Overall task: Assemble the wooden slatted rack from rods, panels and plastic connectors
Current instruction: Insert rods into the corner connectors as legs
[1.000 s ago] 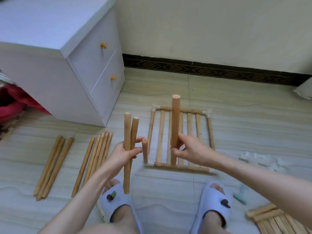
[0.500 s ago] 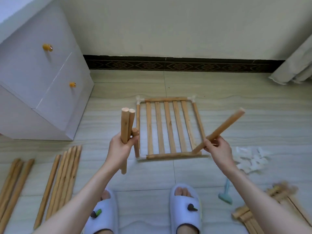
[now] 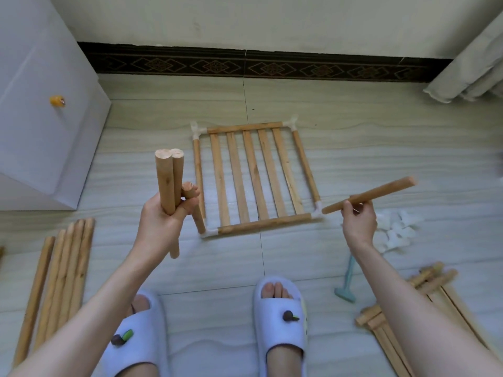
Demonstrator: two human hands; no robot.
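Left hand [image 3: 160, 221] gripping three round wooden rods [image 3: 168, 183]; right hand [image 3: 358, 221] holding one smooth rod [image 3: 381, 193], slatted panel [image 3: 255, 178] flat

Left hand [image 3: 160, 221] raised, fingers curled around three rods [image 3: 170, 183]. Right hand [image 3: 359, 221] out to side, seemingly pinching one rod [image 3: 370, 194]. Both forearms extended.

Matt bare-wood rods [image 3: 168, 183], white plastic connectors [image 3: 317, 210], glossy tiled floor [image 3: 381, 148].

My left hand [image 3: 160, 221] grips three upright rods [image 3: 170, 183]; my right hand [image 3: 358, 221] angles one rod [image 3: 373, 194] at the slatted panel's [image 3: 255, 178] near-right corner connector [image 3: 317, 210].
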